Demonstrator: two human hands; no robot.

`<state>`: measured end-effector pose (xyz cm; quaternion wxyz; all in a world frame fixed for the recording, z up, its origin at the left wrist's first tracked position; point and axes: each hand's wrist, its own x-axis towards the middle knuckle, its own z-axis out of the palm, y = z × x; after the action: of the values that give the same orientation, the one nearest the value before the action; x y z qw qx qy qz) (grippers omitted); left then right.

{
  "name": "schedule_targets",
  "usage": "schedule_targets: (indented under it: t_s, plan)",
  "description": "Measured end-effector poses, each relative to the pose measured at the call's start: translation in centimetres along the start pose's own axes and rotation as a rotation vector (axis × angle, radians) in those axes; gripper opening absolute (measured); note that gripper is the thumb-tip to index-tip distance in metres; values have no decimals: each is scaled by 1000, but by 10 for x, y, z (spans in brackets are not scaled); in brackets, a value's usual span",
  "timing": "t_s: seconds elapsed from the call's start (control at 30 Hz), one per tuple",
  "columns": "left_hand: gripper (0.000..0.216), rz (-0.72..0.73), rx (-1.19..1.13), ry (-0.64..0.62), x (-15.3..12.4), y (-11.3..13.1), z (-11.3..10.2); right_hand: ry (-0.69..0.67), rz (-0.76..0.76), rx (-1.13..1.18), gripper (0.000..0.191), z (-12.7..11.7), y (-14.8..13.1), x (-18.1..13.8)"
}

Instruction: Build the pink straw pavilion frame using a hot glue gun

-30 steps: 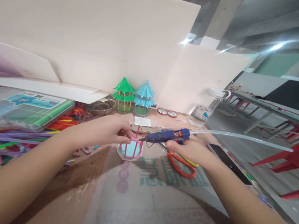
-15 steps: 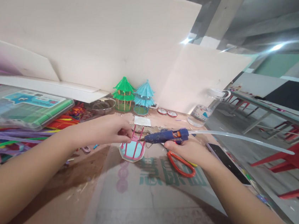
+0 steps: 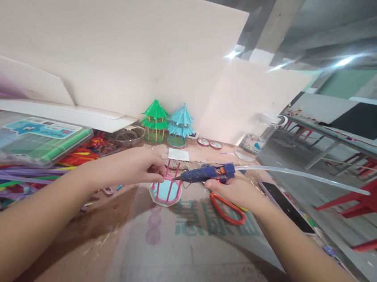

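Observation:
My left hand [image 3: 140, 165] pinches the top of a small model [image 3: 165, 191] with a light blue base and upright pink sticks, standing on the table. My right hand [image 3: 233, 189] grips a blue hot glue gun [image 3: 205, 173] whose nozzle points left at the top of the pink sticks. A long clear glue stick [image 3: 302, 176] juts from the gun's back to the right. Two finished little pavilions, one green [image 3: 155, 120] and one blue [image 3: 180, 125], stand at the back by the white board.
Orange-handled scissors [image 3: 227, 209] lie under my right wrist and a dark phone [image 3: 284, 206] lies to the right. Plastic boxes [image 3: 30, 135] and coloured sticks [image 3: 10, 174] crowd the left. A plastic bottle [image 3: 255, 141] stands at the back right. Red chairs [image 3: 371, 200] stand beyond the table's edge.
The glue gun's nozzle has stayed at the top of the pink sticks while both hands shifted slightly; the view has tilted a little.

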<state>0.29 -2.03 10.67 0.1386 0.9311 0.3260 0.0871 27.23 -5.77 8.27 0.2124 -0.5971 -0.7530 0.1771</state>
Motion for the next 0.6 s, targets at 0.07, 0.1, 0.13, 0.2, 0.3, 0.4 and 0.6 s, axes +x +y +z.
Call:
schedule_targets:
  t_s: [0.07, 0.1, 0.13, 0.2, 0.3, 0.4, 0.6]
  plan:
    - [26, 1, 10, -1, 0, 0, 0, 5, 18, -26, 27, 0, -1, 0]
    - [26, 1, 15, 1, 0, 0, 0, 11, 24, -35, 27, 0, -1, -1]
    - [26, 4, 18, 4, 0, -1, 0, 17, 29, -41, 27, 0, -2, -1]
    - [26, 10, 16, 7, 1, -1, -1, 22, 38, -46, 27, -1, -3, -2]
    - [27, 9, 9, 4, 1, -1, -1, 12, 65, -50, 28, -1, -3, -2]
    - [28, -10, -6, 9, 0, 2, -2, 2, 46, -21, 29, 0, -1, -1]
    - [26, -12, -15, -1, -1, 6, -4, 12, -2, -2, 28, 0, 3, 1]
